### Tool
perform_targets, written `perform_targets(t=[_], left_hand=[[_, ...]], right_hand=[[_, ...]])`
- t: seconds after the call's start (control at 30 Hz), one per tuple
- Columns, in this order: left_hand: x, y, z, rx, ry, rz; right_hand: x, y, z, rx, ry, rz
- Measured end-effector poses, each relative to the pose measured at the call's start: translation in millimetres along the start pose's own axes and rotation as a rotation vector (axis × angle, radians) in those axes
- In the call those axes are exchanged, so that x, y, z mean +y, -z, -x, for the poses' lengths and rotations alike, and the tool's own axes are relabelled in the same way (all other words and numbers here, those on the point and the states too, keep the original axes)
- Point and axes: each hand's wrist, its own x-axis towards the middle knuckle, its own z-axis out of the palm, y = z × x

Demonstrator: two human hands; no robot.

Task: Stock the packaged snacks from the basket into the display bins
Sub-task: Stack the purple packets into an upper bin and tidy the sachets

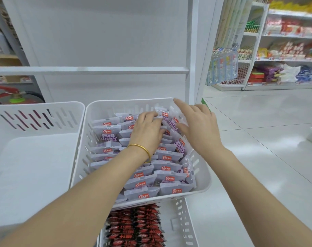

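Note:
A white slotted display bin holds several rows of pale purple snack packets with red logos. My left hand, with a gold bangle on the wrist, lies on the packets in the far middle of the bin, fingers bent over them. My right hand is at the bin's far right corner, fingers spread, touching upright packets leaning there. No source basket is clearly visible.
A second white bin stands to the left, its floor bare. A lower bin holds red-and-black packets. White shelving panel behind. Tiled aisle floor and stocked shelves to the right.

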Motion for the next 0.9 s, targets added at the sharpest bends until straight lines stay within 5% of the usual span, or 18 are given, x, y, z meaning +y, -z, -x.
perform_targets(t=[0.1, 0.33, 0.6, 0.8, 0.9], left_hand=[[0, -1, 0, 0.005, -0.009, -0.001], [-4, -1, 1, 0.003, 0.01, -0.007], [-3, -1, 3, -0.004, 0.025, -0.005], [-2, 3, 4, -0.005, 0.049, 0.043], [-2, 4, 5, -0.001, 0.063, 0.062]], right_hand=[[7, -10, 11, 0.066, 0.088, 0.016], [3, -17, -13, -0.226, 0.048, 0.151], [-3, -13, 1, -0.26, 0.014, 0.169], [-7, -20, 13, 0.023, 0.048, 0.026], [-14, -23, 6, -0.197, 0.139, 0.071]])
